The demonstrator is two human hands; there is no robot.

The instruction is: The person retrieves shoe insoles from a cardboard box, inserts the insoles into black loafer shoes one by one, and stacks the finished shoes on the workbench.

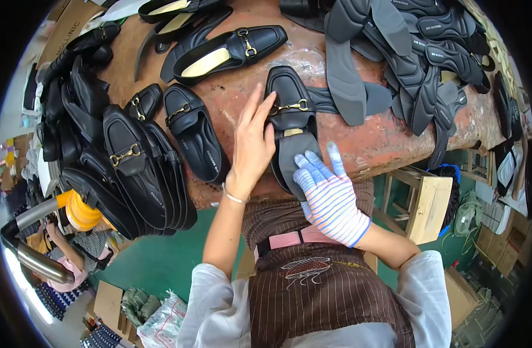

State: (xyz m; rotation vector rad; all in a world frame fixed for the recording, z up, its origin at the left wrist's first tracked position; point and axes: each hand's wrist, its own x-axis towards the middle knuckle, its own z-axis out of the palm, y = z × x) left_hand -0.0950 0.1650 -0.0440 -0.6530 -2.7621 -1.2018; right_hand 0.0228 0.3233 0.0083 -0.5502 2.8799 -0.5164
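Observation:
A black loafer with a gold bit trim lies toe-away in front of me. A dark grey insole lies over its opening, its front end at the vamp. Bare, my left hand is beside the loafer's left side, fingers stretched out and the thumb near the insole's edge. In a blue-and-white striped glove, my right hand rests on the heel half of the insole, fingers spread. What lies beneath that palm is hidden. Another black loafer with its insole in place stands to the left of my left hand.
Stacked loafers crowd the table's left edge. A loafer with a pale inside lies at the back. Loose black insoles pile at the right. A wooden stool stands below right; a yellow-and-metal fixture juts in at left.

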